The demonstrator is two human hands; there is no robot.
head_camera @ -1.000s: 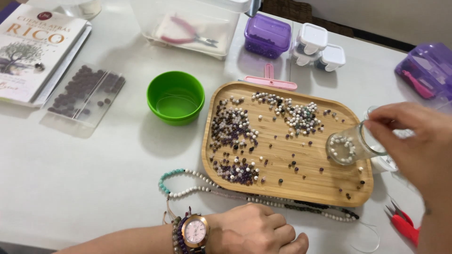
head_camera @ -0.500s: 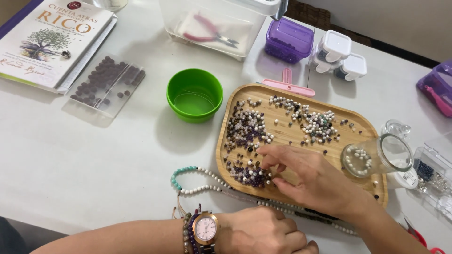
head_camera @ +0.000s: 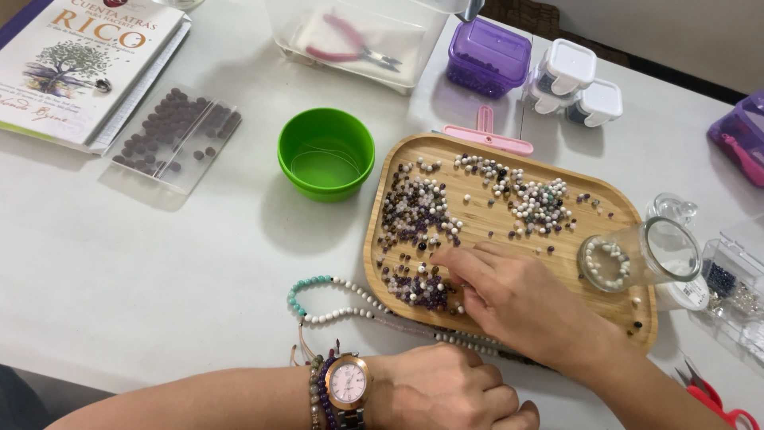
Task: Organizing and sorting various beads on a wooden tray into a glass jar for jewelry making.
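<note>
Book (head_camera: 83, 68) (white, tree-printed cover) lies far-left; purple box (head_camera: 488, 57) top-centre.

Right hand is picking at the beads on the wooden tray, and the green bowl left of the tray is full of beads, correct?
Not quite. The right hand is at the beads on the wooden tray, but the head view shows the green bowl holding no beads, only a thin loop of cord.

Right hand (head_camera: 521, 302) palm down, fingers (head_camera: 461, 267) extended forward and spread slightly, forearm entering from lower right. Left hand (head_camera: 450, 394) curled in a loose fist at bottom edge, forearm lying across frame, knuckles up.
</note>
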